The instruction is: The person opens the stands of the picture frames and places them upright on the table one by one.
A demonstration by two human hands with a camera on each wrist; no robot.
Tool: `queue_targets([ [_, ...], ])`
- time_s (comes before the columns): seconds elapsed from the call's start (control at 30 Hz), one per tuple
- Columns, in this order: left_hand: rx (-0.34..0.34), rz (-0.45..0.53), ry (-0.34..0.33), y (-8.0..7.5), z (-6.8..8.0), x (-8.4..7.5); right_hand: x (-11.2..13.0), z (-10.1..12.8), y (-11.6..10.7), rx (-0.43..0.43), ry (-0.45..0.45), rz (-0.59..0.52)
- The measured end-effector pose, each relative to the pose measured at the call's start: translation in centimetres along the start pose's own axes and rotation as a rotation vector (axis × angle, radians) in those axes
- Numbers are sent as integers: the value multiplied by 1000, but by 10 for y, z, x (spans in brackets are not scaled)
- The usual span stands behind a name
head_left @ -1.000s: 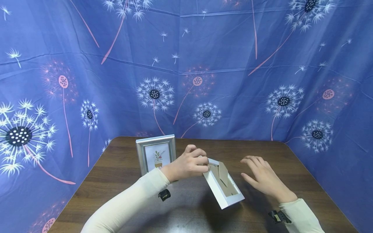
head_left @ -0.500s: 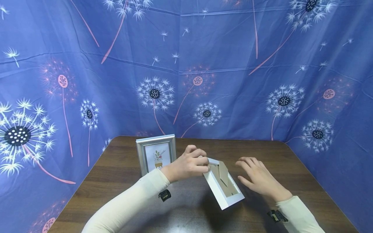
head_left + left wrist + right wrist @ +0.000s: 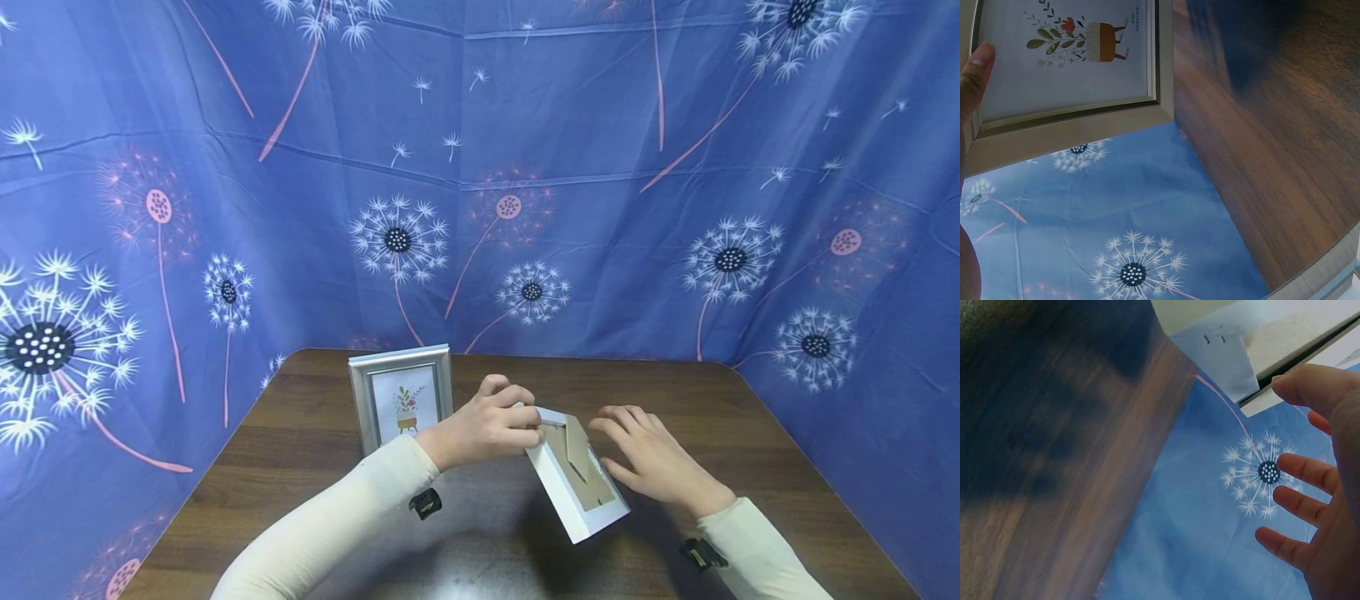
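My left hand (image 3: pixel 487 421) grips the upper left end of a picture frame (image 3: pixel 561 492), tilted above the table with its back toward the head camera. A beige easel stand (image 3: pixel 577 450) shows on that back. In the left wrist view, the held frame's front (image 3: pixel 1085 128) surrounds a print of a potted plant, and my thumb (image 3: pixel 975 72) lies over its edge. At the frame's right side is my right hand (image 3: pixel 652 458), fingers spread and slightly bent. Its thumb (image 3: pixel 1316 387) is close to the frame edge in the right wrist view; whether they touch, I cannot tell.
Another picture frame (image 3: pixel 363 400), silver with a plant print, stands upright behind my left forearm. The brown wooden table (image 3: pixel 300 483) is backed by a blue dandelion-patterned cloth (image 3: pixel 600 217) at the rear and sides.
My right hand has moved left, closer to the held picture frame. My left hand and that frame have stayed almost still.
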State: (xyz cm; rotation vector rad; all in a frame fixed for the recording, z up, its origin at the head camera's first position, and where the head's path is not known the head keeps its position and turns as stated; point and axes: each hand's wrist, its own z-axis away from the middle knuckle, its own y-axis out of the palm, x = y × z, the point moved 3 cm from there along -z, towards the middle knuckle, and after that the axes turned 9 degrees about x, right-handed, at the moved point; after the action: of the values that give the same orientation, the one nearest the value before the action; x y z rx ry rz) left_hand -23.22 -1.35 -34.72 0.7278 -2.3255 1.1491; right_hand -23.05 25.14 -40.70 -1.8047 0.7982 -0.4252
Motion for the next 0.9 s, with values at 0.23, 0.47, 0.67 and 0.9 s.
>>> queue_targets([
  [0.23, -13, -2, 5, -1, -3, -1, 2, -5, 2, 19, -17, 6],
  [0.47, -10, 2, 8, -1, -4, -3, 5, -8, 3, 30, -29, -6],
  [0.67, -10, -7, 11, -1, -5, -4, 8, -12, 1, 25, -55, 0],
  [0.9, 8, -10, 10, 0, -6, -7, 10, -14, 1, 29, -80, 19],
])
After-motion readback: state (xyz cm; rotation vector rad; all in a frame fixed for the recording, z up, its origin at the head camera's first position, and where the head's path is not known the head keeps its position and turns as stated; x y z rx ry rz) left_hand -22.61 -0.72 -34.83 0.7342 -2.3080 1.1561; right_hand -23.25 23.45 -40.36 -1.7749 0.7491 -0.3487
